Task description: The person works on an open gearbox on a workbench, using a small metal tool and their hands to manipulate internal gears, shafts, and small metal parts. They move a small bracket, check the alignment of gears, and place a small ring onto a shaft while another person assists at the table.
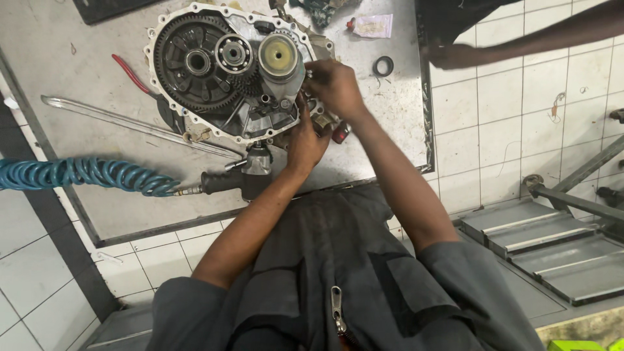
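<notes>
Your grey work jacket with its metal zip pull (336, 309) is filling the bottom of the frame, and both your bare forearms are reaching up from it toward the middle of the picture. Your left hand (305, 144) is pressing against the lower right edge of the open aluminium gearbox housing (260, 120), its grip curling around a part of the casing there; how tightly it is closing you cannot tell, since the fingers are hidden behind the hand. Your right hand (335, 88) is sitting just above it, at the right side of the housing, with its fingertips pinching closed on something small beside the round tan-faced shaft end (278, 56); the held piece itself is too hidden to name.

That housing is lying on the scratched grey metal counter (97, 143) in the upper middle of the frame, showing a large dark toothed ring gear (195, 65) on its left half and a shiny bearing (233, 53) between the gear and the shaft end. Just below the housing, a dark pneumatic impact wrench (244, 179) is lying on the counter, joined to a coiled blue air hose (84, 174) running off to the left edge. A long steel pry bar (130, 123) is lying diagonally left of the housing, with red-handled pliers (130, 75) above it. A small black rubber ring (383, 65) is resting to the right, near the counter's edge. In the upper right, another person's arm (520, 42) is stretching in over the white tiled floor (494, 117).
</notes>
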